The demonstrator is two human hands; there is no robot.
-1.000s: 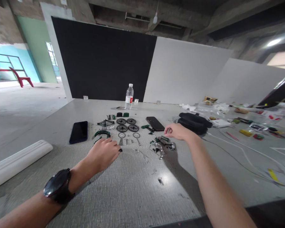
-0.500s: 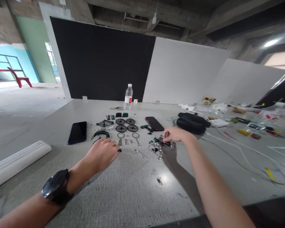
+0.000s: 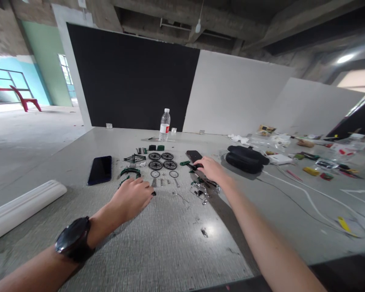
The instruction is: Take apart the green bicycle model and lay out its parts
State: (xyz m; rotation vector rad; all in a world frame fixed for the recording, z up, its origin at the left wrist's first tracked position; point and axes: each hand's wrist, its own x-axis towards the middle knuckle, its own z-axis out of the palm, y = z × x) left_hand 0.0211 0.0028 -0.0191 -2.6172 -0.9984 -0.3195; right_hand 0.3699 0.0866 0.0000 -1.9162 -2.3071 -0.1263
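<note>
Small model parts lie in rows on the grey table (image 3: 176, 243): several black spoked wheels (image 3: 162, 160), a dark frame (image 3: 134, 158), green curved pieces (image 3: 129, 171) and a heap of chrome and green bits (image 3: 204, 187). My left hand (image 3: 131, 198), a black watch (image 3: 73, 240) on its wrist, rests on the table by the green curved pieces, fingers curled loosely. My right hand (image 3: 209, 168) reaches over a dark phone (image 3: 194, 155) and a small green-handled tool (image 3: 187, 163); its fingers point down at them, and what they touch is hidden.
A second dark phone (image 3: 100, 169) lies left of the parts. A water bottle (image 3: 165, 125) stands behind them. A black pouch (image 3: 246, 158), white cable (image 3: 304, 194) and scattered clutter (image 3: 319, 162) fill the right. A white moulding (image 3: 21, 209) lies at the left edge.
My right hand has moved from the chrome heap up and left to the dark phone and green tool. The left hand has stayed put.
</note>
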